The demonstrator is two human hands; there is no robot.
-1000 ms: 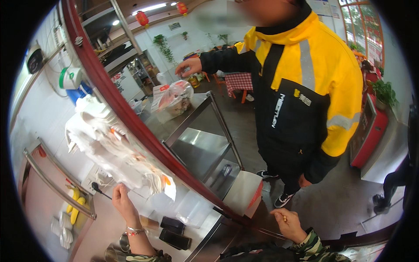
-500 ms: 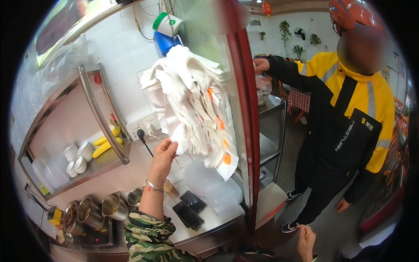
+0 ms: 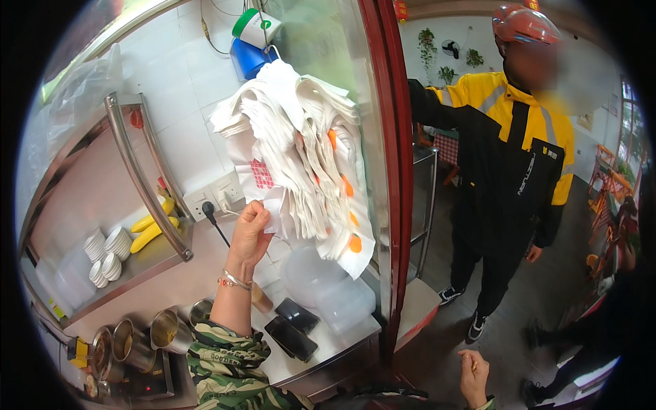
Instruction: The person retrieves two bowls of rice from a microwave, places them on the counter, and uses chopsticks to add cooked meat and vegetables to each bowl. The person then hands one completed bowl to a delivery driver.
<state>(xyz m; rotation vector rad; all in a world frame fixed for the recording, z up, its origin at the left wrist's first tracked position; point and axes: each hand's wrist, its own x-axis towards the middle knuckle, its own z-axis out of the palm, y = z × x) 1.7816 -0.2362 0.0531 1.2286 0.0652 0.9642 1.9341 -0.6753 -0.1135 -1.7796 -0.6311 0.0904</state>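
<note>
A thick bunch of white plastic bags (image 3: 294, 150) with orange marks hangs from a hook on the tiled wall, beside the red-framed glass. My left hand (image 3: 251, 229) is closed in a pinch on the lower left edge of one bag, which shows a red checked patch. The other bags hang just right of my fingers. Lower right, my right hand (image 3: 473, 376) is held low over the floor, its fingers curled in, with a ring showing; I see nothing held in it.
Below the bags are two dark phones (image 3: 292, 337), clear plastic lids (image 3: 321, 287) and a brownish cup (image 3: 261, 299) on the counter. Metal pots (image 3: 171, 331) stand left; a shelf (image 3: 102, 290) holds small white cups and bananas. Beyond the red frame (image 3: 386, 171) stands a helmeted person (image 3: 506, 164).
My left hand has drawn the bag's edge slightly left and up, and the red checked patch has come into sight. The view has shifted right; the person appears further left, their reaching hand hidden.
</note>
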